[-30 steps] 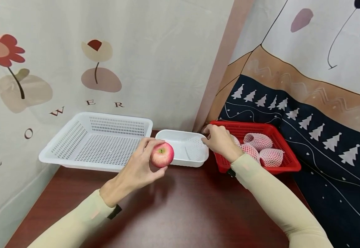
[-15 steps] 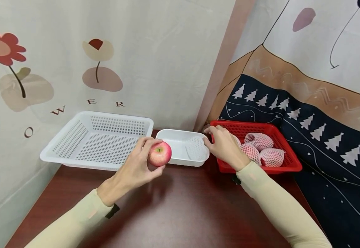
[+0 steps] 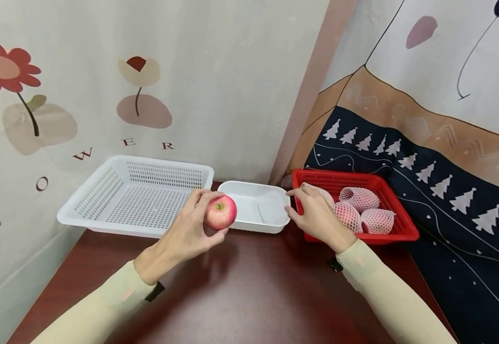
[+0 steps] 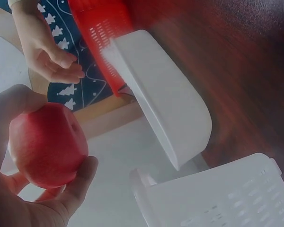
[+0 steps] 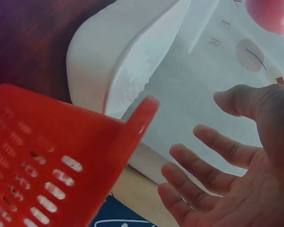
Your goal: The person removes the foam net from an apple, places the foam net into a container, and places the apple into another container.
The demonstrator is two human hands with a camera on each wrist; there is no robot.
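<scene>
My left hand (image 3: 187, 231) grips a bare red apple (image 3: 221, 212) between thumb and fingers, above the table in front of the small white tray (image 3: 249, 225). In the left wrist view the apple (image 4: 49, 144) shows its side, with fingers around it. My right hand (image 3: 318, 215) hovers between that tray and the red basket (image 3: 404, 229), holding nothing. Its fingers are spread and loosely bent in the right wrist view, apart from the basket's rim (image 5: 142, 118). A white foam net (image 3: 271, 205) lies in the tray's right part.
Several pieces of fruit in pink foam nets (image 3: 377, 220) lie in the red basket. A large white perforated basket (image 3: 135, 229) stands at the left. All sit on a dark red-brown table (image 3: 258, 291), with a printed curtain (image 3: 232, 95) behind.
My right hand has shifted slightly right and down, away from the tray's edge. My left hand, with the apple, has drifted a little left.
</scene>
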